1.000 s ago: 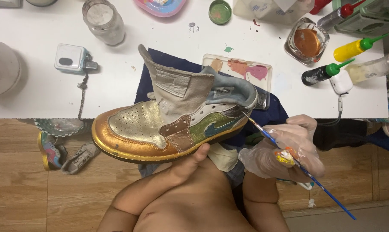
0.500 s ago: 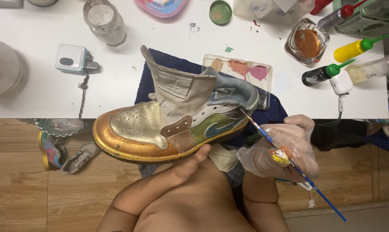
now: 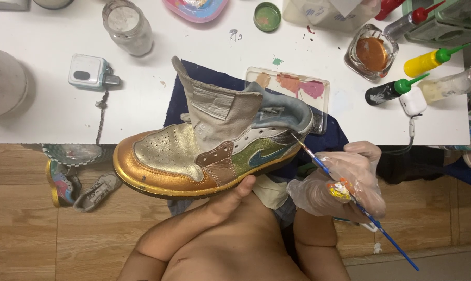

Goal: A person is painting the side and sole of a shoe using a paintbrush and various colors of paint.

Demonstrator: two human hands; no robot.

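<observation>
A high-top sneaker (image 3: 193, 156) painted gold, silver, bronze and green lies on its side at the table's front edge. My left hand (image 3: 230, 198) holds it from underneath, thumb up against the sole. My right hand (image 3: 344, 182), in a clear paint-smeared glove, grips a thin blue-handled paintbrush (image 3: 360, 208). The brush tip touches the heel side of the sneaker near the sole.
A clear palette (image 3: 292, 88) with pink and orange paint sits on a dark blue cloth (image 3: 339, 140). Squeeze bottles (image 3: 428, 60), a glass of brown paint (image 3: 372, 51), a jar (image 3: 127, 27), a green lid (image 3: 267, 15) and a small white device (image 3: 89, 71) stand on the white table (image 3: 48, 114). Shoes (image 3: 74, 177) lie on the wooden floor.
The brush tip has shifted slightly along the heel of the sneaker. The sneaker and my left hand have barely moved.
</observation>
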